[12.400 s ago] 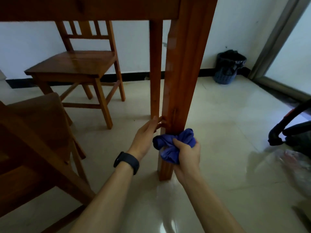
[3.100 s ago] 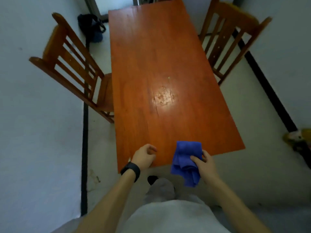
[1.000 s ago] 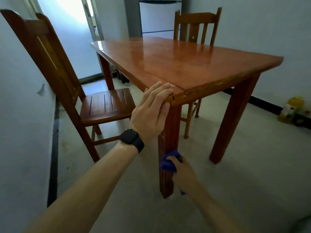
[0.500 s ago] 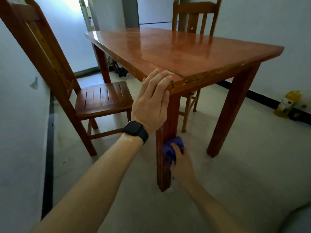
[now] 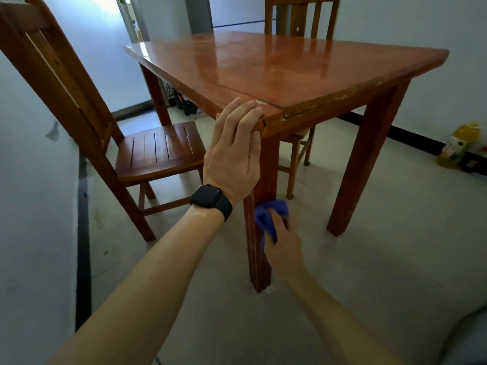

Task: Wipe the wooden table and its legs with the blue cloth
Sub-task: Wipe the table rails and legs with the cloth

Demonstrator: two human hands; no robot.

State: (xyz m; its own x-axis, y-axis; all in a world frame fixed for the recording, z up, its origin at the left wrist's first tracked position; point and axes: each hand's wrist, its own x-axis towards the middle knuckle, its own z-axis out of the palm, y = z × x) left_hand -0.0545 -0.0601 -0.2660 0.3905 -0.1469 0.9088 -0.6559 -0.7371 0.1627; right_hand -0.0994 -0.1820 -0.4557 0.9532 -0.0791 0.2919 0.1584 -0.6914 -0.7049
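Left grip lies flat on the desk corner for balance; right grip squeezes the blue cloth against the leg.

Varnished wood, soft cloth

We see the wooden counter glossy with orange-brown varnish, chipped and rough along the edge just right of our left hand. The blue cloth bunched in our right hand looks soft and matt, and the slatted wooden chair left of both hands gleams.

One head-worn view — facing forward and down, near a corner of the wooden table.
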